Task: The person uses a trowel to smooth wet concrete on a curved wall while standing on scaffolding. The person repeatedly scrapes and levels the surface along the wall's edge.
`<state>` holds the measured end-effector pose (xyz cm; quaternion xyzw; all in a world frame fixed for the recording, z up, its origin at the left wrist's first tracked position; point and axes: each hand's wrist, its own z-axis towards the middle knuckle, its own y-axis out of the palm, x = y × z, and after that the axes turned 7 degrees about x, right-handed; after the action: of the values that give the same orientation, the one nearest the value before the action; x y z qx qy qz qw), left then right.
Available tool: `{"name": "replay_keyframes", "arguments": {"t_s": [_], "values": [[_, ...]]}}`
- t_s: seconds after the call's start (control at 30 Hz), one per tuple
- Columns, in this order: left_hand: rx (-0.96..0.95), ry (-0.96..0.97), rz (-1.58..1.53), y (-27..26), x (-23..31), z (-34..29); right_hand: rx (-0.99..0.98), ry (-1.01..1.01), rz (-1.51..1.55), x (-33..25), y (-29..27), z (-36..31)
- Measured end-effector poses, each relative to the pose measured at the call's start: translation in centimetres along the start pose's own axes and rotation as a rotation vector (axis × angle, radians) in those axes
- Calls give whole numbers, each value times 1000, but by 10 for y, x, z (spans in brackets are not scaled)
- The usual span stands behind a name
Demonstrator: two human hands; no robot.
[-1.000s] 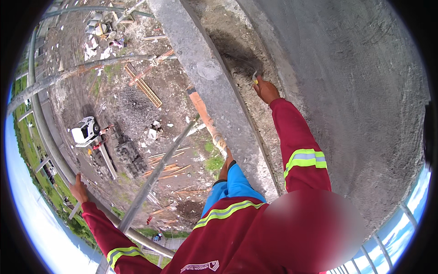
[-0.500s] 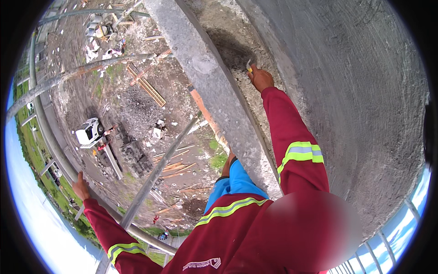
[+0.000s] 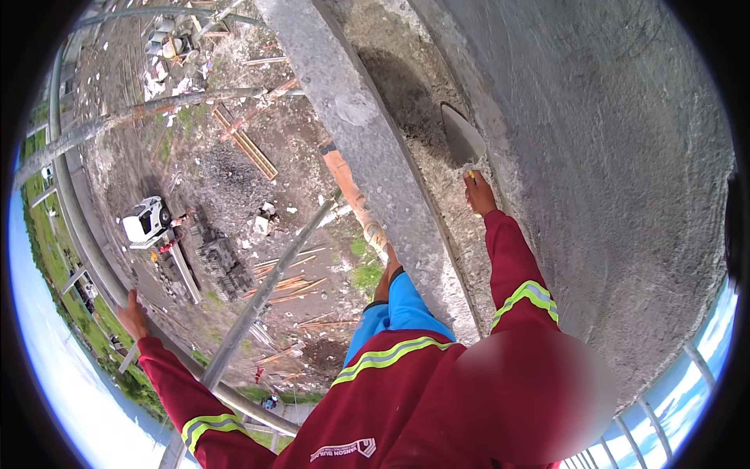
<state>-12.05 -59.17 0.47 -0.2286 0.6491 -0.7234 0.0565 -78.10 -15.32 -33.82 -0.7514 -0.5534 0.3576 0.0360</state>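
Observation:
My right hand (image 3: 480, 194) is closed round the handle of a pointing trowel (image 3: 462, 137). The trowel's grey triangular blade lies over a rough concrete channel (image 3: 444, 184), close to the plastered wall (image 3: 609, 148). A dark patch of what looks like wet mortar (image 3: 397, 86) fills part of the channel just beyond the blade. On the left, my left hand (image 3: 133, 316) grips a long curved-looking metal scaffold pipe (image 3: 100, 262). A concrete ledge (image 3: 383, 144) separates the channel from the drop on the left.
Far below is the ground, with a white truck (image 3: 148, 223), timber planks (image 3: 246, 144) and several small figures. A diagonal pipe (image 3: 273, 285) crosses beside my legs. An orange-brown plank (image 3: 348, 184) runs along the ledge by my feet.
My right hand has drawn back toward me and slightly right along the channel. The trowel blade, barely visible before, now shows its broad face. My left hand stays on the pipe.

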Motion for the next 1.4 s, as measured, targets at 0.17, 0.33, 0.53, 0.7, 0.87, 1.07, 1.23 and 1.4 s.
{"name": "replay_keyframes", "arguments": {"t_s": [0.17,0.33,0.53,0.7,0.87,1.07,1.23,1.4], "values": [[5,-36,34,1,-6,6,-21,25,24,12,38,2],[25,-21,106,3,-13,13,9,-55,-157,22,56,-3],[32,3,72,2,-8,6,-43,-122,-184,3,69,-1],[57,4,80,2,-5,2,-213,59,15,-29,71,34],[32,-15,100,4,-8,9,-146,-134,-74,-34,66,55],[4,-35,42,0,-12,9,-234,-41,-75,-25,45,31],[-27,8,39,-1,-7,7,-330,39,-31,-57,31,45],[6,-10,46,-2,1,1,-440,85,55,-69,19,30]]}}
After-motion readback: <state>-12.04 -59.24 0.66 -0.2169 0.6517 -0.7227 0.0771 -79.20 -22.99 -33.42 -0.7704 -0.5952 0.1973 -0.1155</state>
